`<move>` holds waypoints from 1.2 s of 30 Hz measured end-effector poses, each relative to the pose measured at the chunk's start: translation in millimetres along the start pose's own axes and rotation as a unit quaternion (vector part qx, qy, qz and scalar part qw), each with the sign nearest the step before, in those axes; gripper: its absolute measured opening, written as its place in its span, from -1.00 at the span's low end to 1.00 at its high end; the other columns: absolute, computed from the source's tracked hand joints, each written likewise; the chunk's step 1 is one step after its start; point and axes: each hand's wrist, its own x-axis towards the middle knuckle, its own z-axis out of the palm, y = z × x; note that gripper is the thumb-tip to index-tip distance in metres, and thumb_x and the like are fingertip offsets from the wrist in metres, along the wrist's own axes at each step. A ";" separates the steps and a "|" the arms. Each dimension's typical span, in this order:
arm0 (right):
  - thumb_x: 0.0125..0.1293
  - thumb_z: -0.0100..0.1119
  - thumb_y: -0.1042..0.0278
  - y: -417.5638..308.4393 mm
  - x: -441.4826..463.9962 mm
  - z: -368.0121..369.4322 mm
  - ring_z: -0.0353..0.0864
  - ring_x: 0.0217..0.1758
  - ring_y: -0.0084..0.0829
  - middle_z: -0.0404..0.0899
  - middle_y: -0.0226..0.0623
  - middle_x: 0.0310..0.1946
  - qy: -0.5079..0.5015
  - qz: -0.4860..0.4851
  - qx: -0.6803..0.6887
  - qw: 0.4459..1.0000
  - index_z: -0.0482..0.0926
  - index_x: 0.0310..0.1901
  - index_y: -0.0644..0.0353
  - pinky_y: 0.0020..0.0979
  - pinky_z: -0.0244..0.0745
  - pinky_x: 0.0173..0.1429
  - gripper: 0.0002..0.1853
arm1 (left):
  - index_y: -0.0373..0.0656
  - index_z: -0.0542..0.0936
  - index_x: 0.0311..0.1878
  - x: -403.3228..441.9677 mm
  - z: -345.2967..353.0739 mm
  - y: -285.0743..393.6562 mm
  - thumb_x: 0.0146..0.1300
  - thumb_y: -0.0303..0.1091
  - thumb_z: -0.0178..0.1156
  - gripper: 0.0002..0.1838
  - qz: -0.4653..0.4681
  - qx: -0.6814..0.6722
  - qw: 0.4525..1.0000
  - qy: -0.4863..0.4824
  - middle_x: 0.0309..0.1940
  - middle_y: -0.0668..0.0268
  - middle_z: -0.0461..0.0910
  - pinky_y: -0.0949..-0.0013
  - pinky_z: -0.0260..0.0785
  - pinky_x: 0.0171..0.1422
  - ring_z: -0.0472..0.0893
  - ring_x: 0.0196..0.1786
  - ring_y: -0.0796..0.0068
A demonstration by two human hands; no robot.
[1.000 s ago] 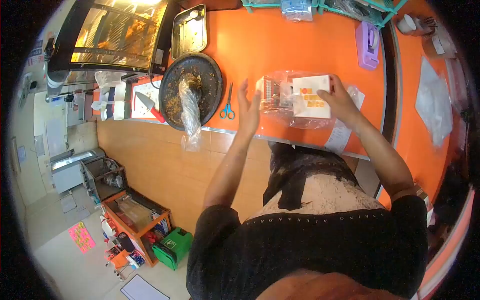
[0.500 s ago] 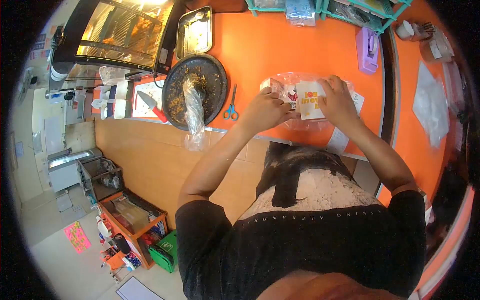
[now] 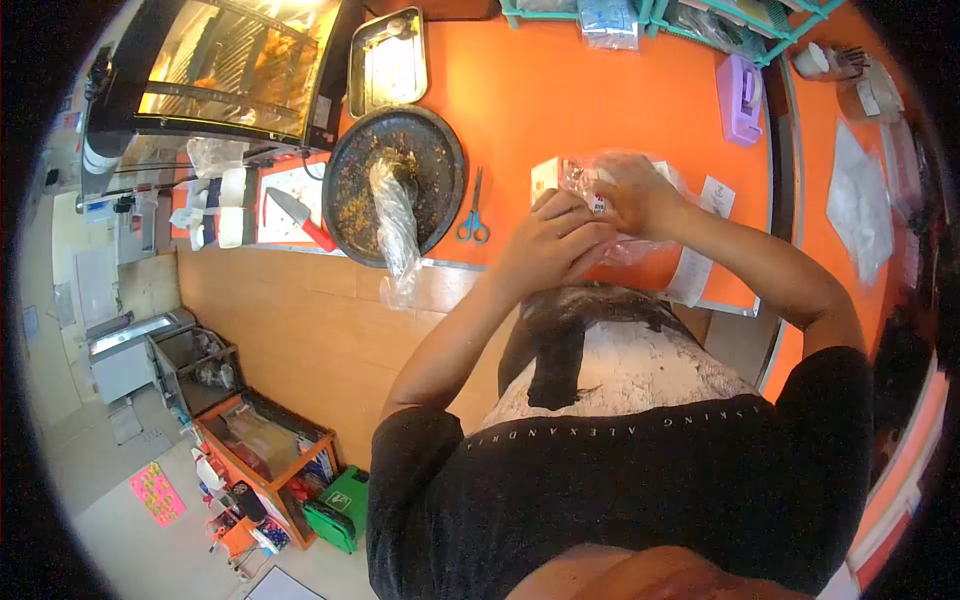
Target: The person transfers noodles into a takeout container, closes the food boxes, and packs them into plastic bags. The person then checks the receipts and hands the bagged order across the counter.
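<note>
A white printed box (image 3: 543,177) lies on the orange counter inside or under a clear plastic bag (image 3: 630,250); which of the two I cannot tell. My left hand (image 3: 560,235) is closed at the box's near side, with its fingers curled over the box and the film. Opposite it, my right hand (image 3: 640,195) grips bunched plastic over the box, its fingertips partly hidden. The two hands almost touch. A paper slip with writing (image 3: 717,196) sits just right of my right hand, and another slip (image 3: 690,275) hangs at the counter's front edge.
Scissors (image 3: 474,215) lie left of my hands, beside a dark round tray (image 3: 345,215) with crumbs and a plastic-wrapped bundle (image 3: 395,215). A knife (image 3: 300,215) rests farther left. A metal tray (image 3: 390,65) and a purple tape dispenser (image 3: 740,100) stand farther back.
My right hand has moved left and inward, close to my left hand, and now bunches the plastic. The box's printed panel that faced up is now mostly covered.
</note>
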 end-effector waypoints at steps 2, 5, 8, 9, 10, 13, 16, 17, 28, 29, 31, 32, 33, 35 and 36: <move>0.38 0.15 0.06 -1.7 2.2 5.7 0.53 0.17 0.00 0.57 -0.07 0.04 -0.032 0.080 -0.038 0.996 0.54 0.13 0.21 0.04 0.36 0.29 -0.56 | -0.07 0.67 -0.19 -10.7 9.2 0.4 0.05 -0.36 0.43 -0.77 0.004 -0.023 0.999 -0.027 -0.34 0.37 0.58 0.24 0.46 -0.01 0.57 -0.11 0.28; 0.31 0.17 0.17 -5.9 19.8 8.7 0.50 0.21 0.02 0.54 -0.03 0.11 -0.081 0.241 -0.038 0.966 0.54 0.12 0.23 0.02 0.32 0.35 -0.58 | -0.07 0.67 -0.17 -3.0 11.1 12.9 0.04 -0.39 0.40 -0.76 0.002 -0.092 0.995 -0.027 -0.28 0.34 0.59 0.21 0.47 0.02 0.57 -0.10 0.24; 0.26 0.19 0.26 4.0 18.7 23.4 0.47 0.25 0.04 0.52 -0.02 0.16 -0.106 0.310 -0.023 0.945 0.56 0.09 0.23 0.00 0.31 0.38 -0.61 | -0.07 0.67 -0.17 1.5 12.6 15.5 0.03 -0.41 0.39 -0.75 0.015 -0.115 0.993 -0.016 -0.26 0.34 0.58 0.19 0.48 0.04 0.57 -0.09 0.23; 0.29 0.17 0.25 5.2 18.4 25.6 0.49 0.22 0.03 0.53 -0.04 0.14 -0.119 0.286 -0.033 0.950 0.56 0.08 0.21 -0.01 0.34 0.34 -0.63 | -0.06 0.67 -0.17 1.4 12.8 14.7 0.02 -0.40 0.41 -0.75 0.017 -0.126 0.992 -0.015 -0.26 0.34 0.58 0.19 0.48 0.04 0.57 -0.09 0.22; 0.29 0.17 0.25 6.9 17.1 26.3 0.49 0.22 0.03 0.53 -0.04 0.14 -0.121 0.284 -0.034 0.950 0.56 0.08 0.21 -0.01 0.34 0.34 -0.63 | -0.06 0.67 -0.17 2.2 12.2 14.5 0.02 -0.40 0.41 -0.75 0.016 -0.126 0.992 -0.012 -0.26 0.34 0.58 0.19 0.48 0.04 0.57 -0.09 0.22; 0.36 0.15 0.07 -1.0 31.1 20.8 0.59 0.14 0.01 0.62 -0.10 0.01 0.022 0.050 -0.077 0.996 0.63 0.00 0.14 -0.09 0.46 0.19 -0.65 | -0.11 0.64 -0.10 -0.1 9.8 12.0 0.09 -0.48 0.40 -0.72 0.020 -0.134 0.991 0.007 -0.23 0.26 0.57 0.17 0.48 0.08 0.57 -0.09 0.19; 0.37 0.11 -0.05 -2.1 51.3 16.6 0.60 0.16 0.02 0.63 -0.09 0.07 -0.155 0.135 0.031 0.978 0.64 0.06 0.07 -0.08 0.51 0.17 -0.58 | -0.26 0.57 0.03 -23.5 29.2 -10.8 0.29 -0.47 0.25 -0.75 -0.247 -0.102 0.906 0.329 -0.14 0.15 0.57 0.17 0.46 0.14 0.57 -0.04 0.22; 0.38 0.09 -0.08 4.0 55.1 27.4 0.60 0.16 0.00 0.63 -0.10 0.06 -0.152 0.157 0.084 0.972 0.64 0.06 0.07 -0.07 0.52 0.17 -0.56 | -0.32 0.54 0.06 -45.0 48.8 -34.5 0.37 -0.42 0.18 -0.74 -0.409 -0.101 0.802 0.423 -0.10 0.13 0.57 0.19 0.45 0.15 0.57 -0.02 0.24; 0.36 0.24 0.05 45.1 44.8 98.9 0.65 0.16 -0.24 0.70 -0.24 0.05 -0.127 0.259 0.348 0.892 0.67 0.08 0.03 -0.19 0.55 0.27 -0.65 | -0.31 0.62 -0.02 -116.8 101.7 -109.8 0.49 -0.08 0.04 -0.58 -0.657 -0.503 0.524 0.201 -0.26 0.26 0.64 0.36 0.44 -0.24 0.61 -0.26 0.50; 0.37 0.25 0.08 42.7 40.0 96.6 0.63 0.20 -0.26 0.69 -0.25 0.07 -0.086 0.308 0.412 0.853 0.67 0.10 0.04 -0.18 0.53 0.30 -0.65 | -0.31 0.62 -0.02 -119.7 106.0 -109.9 0.49 -0.08 0.04 -0.58 -0.658 -0.505 0.520 0.205 -0.26 0.26 0.64 0.36 0.44 -0.24 0.61 -0.26 0.50; 0.39 0.27 0.12 41.6 26.9 96.2 0.59 0.27 -0.29 0.69 -0.26 0.10 0.022 0.387 0.531 0.753 0.66 0.14 0.05 -0.17 0.49 0.35 -0.64 | -0.30 0.61 0.00 -122.2 112.3 -109.1 0.50 -0.07 0.04 -0.58 -0.639 -0.514 0.529 0.220 -0.23 0.23 0.65 0.35 0.46 -0.19 0.62 -0.23 0.49; 0.40 0.21 -0.01 59.1 20.1 95.0 0.51 0.36 -0.28 0.62 -0.20 0.20 0.002 0.288 0.583 0.759 0.57 0.24 0.09 -0.13 0.40 0.43 -0.51 | -0.30 0.61 0.00 -124.8 113.8 -107.8 0.50 -0.07 0.04 -0.58 -0.639 -0.515 0.527 0.220 -0.23 0.23 0.65 0.35 0.46 -0.19 0.62 -0.23 0.49; 0.41 0.20 -0.04 51.9 38.9 72.2 0.52 0.36 -0.30 0.60 -0.22 0.24 -0.154 0.251 0.331 0.897 0.54 0.28 0.10 -0.12 0.38 0.45 -0.47 | -0.24 0.58 0.10 -120.0 104.0 -100.6 0.51 -0.02 0.02 -0.55 -0.621 -0.555 0.514 0.206 -0.13 0.20 0.66 0.32 0.52 -0.11 0.65 -0.12 0.44; 0.41 0.19 -0.07 41.0 55.0 41.8 0.52 0.36 -0.32 0.58 -0.23 0.28 -0.277 0.150 0.051 0.948 0.51 0.32 0.11 -0.12 0.36 0.46 -0.42 | -0.18 0.54 0.20 -122.1 104.2 -97.5 0.53 0.03 0.00 -0.52 -0.604 -0.593 0.499 0.186 -0.03 0.17 0.66 0.29 0.58 -0.04 0.67 0.00 0.39; 0.41 0.21 -0.03 41.1 49.8 36.4 0.57 0.30 -0.29 0.59 -0.22 0.24 -0.227 0.164 0.192 0.941 0.51 0.31 0.10 -0.14 0.41 0.42 -0.45 | -0.24 0.56 0.13 -128.1 113.3 -104.1 0.51 -0.04 0.05 -0.57 -0.591 -0.635 0.464 0.181 -0.08 0.18 0.66 0.30 0.57 -0.06 0.67 -0.07 0.40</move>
